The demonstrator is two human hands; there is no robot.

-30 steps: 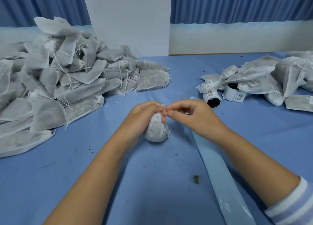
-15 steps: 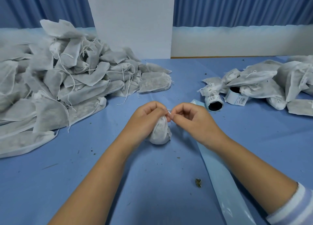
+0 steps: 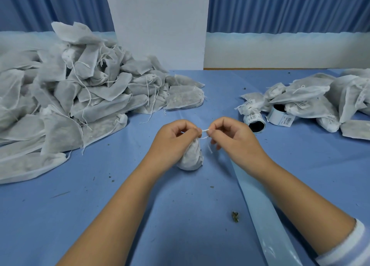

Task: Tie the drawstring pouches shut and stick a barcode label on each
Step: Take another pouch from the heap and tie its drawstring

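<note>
Pinches white drawstring [image 3: 204, 131] taut between fingers [image 3: 211, 133] of left hand [image 3: 176, 139] and right hand [image 3: 234, 137], over pouch [image 3: 191, 157] on bench [image 3: 100, 205]. Barcode label rolls [image 3: 253, 118] nearby; print blurred, perhaps digits.

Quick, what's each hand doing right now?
Left hand: closed, pinching the drawstring of the pouch.
Right hand: closed, pinching the same drawstring's other end.
</note>
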